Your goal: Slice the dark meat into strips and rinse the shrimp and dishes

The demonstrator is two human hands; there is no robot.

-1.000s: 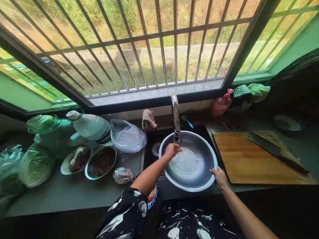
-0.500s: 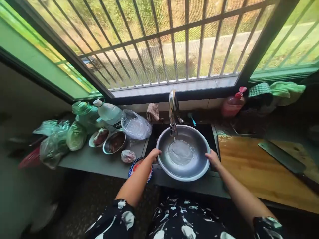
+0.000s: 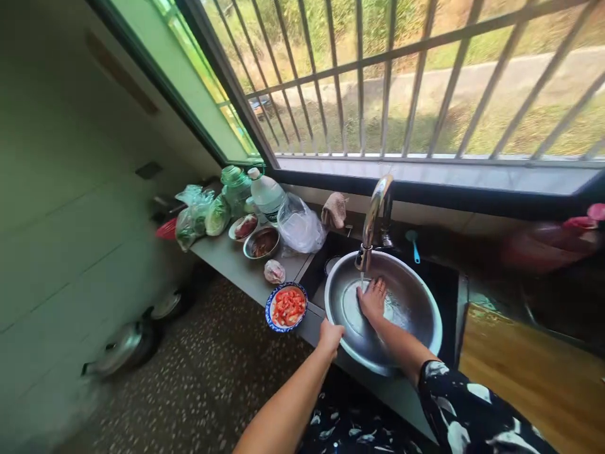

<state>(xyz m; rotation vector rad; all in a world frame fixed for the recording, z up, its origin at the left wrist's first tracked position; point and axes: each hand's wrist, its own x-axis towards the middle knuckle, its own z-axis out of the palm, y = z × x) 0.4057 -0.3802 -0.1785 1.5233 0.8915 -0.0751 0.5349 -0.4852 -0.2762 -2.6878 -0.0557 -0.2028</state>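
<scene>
Left hand (image 3: pixel 329 335) grips the basin (image 3: pixel 416 296) rim, fingers clamped. Right hand (image 3: pixel 372 300) lies flat inside it under the tap (image 3: pixel 374 217), fingers together.

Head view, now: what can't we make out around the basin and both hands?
- Sink: mostly hidden under the steel basin.
- Left hand on the basin rim: fingers curl over the edge, grip unclear.
- Right hand lies flat inside the basin: palm contact hidden.
- Pink bottle at right: motion-blurred.
- Cutting board: cut off by the frame edge.
- Bottle label: too small to read.
</scene>
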